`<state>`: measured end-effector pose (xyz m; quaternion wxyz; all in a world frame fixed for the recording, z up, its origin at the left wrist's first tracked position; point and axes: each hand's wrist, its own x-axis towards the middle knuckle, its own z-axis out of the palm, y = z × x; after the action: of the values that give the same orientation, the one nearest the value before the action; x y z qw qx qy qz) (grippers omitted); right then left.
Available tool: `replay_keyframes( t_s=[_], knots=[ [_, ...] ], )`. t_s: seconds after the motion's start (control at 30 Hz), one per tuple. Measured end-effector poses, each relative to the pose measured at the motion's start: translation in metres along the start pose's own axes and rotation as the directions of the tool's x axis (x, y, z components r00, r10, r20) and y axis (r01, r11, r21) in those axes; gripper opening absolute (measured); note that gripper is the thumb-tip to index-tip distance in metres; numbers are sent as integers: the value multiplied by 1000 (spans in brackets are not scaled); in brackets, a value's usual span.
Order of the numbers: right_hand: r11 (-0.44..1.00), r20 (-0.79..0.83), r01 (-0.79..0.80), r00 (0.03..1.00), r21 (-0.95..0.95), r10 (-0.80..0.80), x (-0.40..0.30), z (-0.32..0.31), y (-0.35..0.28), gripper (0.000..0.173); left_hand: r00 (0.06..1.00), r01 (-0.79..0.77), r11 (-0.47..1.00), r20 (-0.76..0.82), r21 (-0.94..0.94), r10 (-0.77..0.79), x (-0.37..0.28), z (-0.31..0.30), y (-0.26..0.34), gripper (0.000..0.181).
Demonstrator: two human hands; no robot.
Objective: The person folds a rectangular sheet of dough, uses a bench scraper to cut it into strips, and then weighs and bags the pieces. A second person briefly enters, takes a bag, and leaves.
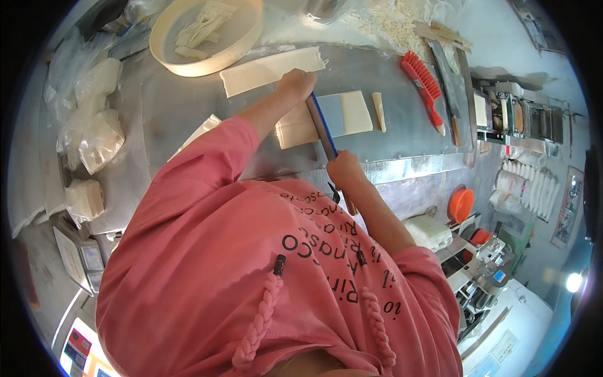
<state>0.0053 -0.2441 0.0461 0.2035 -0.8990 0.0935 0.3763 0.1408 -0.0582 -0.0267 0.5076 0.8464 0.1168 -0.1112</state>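
My right hand (345, 169) is closed around the near end of a long knife (323, 125) with a blue spine. At the far end of the blade my left hand (297, 85) is curled into a fist on it. The blade stands along the right side of a folded dough sheet (297, 126). Right of it, beyond a grey-blue patch I cannot identify, lies another dough piece (355, 112). A narrow dough strip (378, 112) is farther right. Behind my left hand a long dough sheet (268, 70) lies flat. My left sleeve partly hides one more sheet (198, 132).
The metal worktop (188, 99) carries a round sieve (198, 68) holding dough strips, and a red brush (424, 89). Plastic bags (101, 118) lie at the left. Dough scraps (391, 23) are heaped at the back. An orange basin (460, 206) is beyond the right front edge.
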Motion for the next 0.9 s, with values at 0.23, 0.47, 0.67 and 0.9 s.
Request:
replay_keyframes(
  t_s=[0.23, 0.47, 0.67, 0.9],
  knots=[
    [977, 79, 150, 987, -153, -139, 4, 4, 5, 28, 970, -128, 896, -135, 426, 203, -23, -15, 30, 32],
    [994, 48, 24, 998, 104, -30, -8, -6, -14, 28, 840, -492, 293, 535, 820, -87, -58, 12, 109, 40],
    [992, 56, 64, 996, 108, -70, 3, 1, -9, 28, 887, -456, 322, 392, 830, 244, -66, 29, 97, 47],
    [968, 158, 119, 975, 220, -156, -7, -8, -7, 27, 339, -419, 600, -496, 681, 799, -112, -86, 60, 15]
  ],
)
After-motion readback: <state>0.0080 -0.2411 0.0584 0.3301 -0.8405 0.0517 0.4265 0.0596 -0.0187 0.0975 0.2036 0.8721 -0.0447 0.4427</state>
